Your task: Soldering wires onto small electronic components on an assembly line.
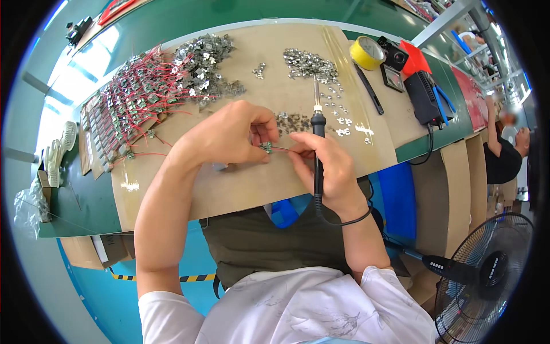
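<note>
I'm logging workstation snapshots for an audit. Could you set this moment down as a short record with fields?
Left hand: pinches small green circuit board
Right hand: holds soldering iron, tip pointing away from the person; fingertips at thin wire from the board
Work surface: brown sheet on green table
Far left: boards with red wires
Far side: heap of silvery metal pieces
Far right: yellow tape roll, black box-shaped unit
Near right: black fan
</note>
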{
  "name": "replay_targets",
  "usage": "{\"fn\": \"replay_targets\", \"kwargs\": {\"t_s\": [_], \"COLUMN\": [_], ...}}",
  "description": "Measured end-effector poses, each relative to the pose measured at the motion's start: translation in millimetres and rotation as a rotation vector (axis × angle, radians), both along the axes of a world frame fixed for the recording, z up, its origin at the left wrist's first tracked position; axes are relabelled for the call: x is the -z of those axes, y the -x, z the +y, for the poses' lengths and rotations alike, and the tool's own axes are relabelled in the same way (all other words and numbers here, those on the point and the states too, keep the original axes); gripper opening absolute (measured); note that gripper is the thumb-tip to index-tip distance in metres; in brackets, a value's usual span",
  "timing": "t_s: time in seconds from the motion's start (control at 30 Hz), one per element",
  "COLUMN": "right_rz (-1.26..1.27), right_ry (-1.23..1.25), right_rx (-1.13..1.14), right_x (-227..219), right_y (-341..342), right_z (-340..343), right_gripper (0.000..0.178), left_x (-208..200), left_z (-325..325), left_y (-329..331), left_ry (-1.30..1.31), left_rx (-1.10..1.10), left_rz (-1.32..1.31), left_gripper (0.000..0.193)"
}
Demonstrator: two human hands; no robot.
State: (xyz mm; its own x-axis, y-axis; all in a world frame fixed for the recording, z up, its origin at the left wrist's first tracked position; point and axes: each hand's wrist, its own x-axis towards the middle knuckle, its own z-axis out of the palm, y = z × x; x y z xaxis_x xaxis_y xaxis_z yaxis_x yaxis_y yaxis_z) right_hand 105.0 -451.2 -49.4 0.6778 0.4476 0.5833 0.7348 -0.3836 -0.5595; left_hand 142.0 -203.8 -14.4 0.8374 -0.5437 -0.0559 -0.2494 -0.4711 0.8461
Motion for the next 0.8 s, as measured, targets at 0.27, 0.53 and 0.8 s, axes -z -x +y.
{"fn": "replay_targets", "kwargs": {"t_s": [0.27,0.53,0.8], "right_rz": [-0.069,0.007,0.158], "right_ry": [-0.008,-0.044,-0.201], "right_rx": [0.081,0.021,-0.029], "right_x": [0.3,1.6,8.8], "right_y": [-6.0,-1.1,-19.7], "right_z": [9.2,22.0,-33.3], "right_gripper": [0.048,0.049,0.036], "left_x": [5.1,13.9,24.5], "left_z": [-2.9,-20.1,-26.6], "left_y": [0.4,1.6,2.8], "left_ry": [0.016,-0.034,-0.249], "left_rx": [-0.101,-0.404,-0.392], "left_rz": [0.016,-0.13,-0.435], "left_gripper": [0.022,0.016,0.014]}}
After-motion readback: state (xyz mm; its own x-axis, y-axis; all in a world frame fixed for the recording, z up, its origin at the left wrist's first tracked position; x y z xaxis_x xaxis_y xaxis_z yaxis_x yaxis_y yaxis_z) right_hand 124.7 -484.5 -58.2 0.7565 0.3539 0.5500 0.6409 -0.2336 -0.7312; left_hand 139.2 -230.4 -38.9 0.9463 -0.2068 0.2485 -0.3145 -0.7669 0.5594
